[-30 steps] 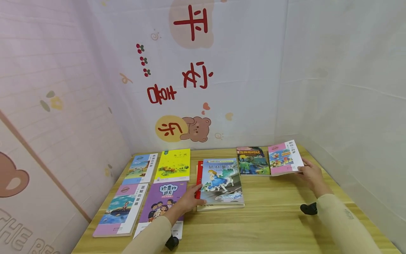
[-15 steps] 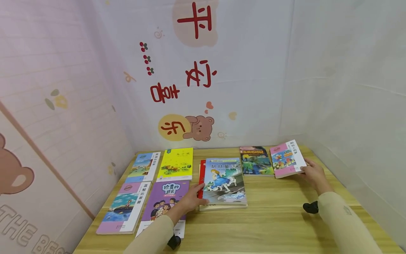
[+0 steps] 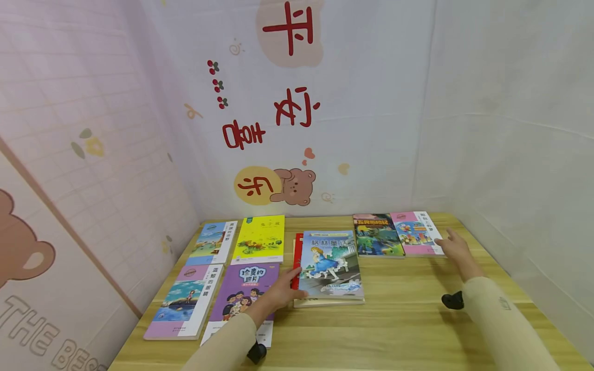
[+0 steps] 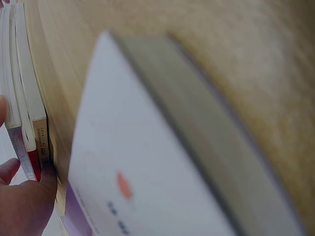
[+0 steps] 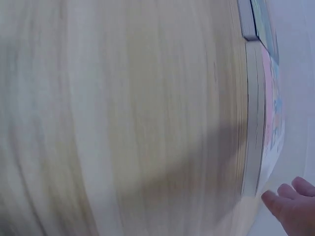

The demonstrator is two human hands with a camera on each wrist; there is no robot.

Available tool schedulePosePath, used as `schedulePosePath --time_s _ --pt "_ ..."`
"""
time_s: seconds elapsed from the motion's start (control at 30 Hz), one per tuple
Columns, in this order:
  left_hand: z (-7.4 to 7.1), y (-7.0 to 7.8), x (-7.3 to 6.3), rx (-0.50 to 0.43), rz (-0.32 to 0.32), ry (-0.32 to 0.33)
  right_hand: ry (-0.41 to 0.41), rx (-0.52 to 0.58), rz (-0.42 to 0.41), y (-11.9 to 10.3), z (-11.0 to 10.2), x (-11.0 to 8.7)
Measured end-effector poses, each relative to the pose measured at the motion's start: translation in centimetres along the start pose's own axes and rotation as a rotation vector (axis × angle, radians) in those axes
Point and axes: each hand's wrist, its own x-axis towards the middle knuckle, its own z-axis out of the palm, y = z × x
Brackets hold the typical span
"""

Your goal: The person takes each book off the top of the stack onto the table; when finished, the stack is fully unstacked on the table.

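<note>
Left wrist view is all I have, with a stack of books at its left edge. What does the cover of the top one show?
Observer: The top book shows a girl in a blue dress on its cover.
Operator: My view doesn't reach the other hand. Where is it?
Observer: The right hand is at the right end of a pink-and-white book; I can't tell for sure whether the fingertips touch it.
Operator: And what lies on the other side of that one?
Observer: A dark green book, lying flat just to its left.
</note>
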Motion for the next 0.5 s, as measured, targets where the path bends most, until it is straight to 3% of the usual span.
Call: schedulePosePath --time_s 0.5 --pt "-0.1 0.3 -0.2 0.014 -0.019 -0.002 -0.121 0.177 -0.073 -4.0 5.9 -1.8"
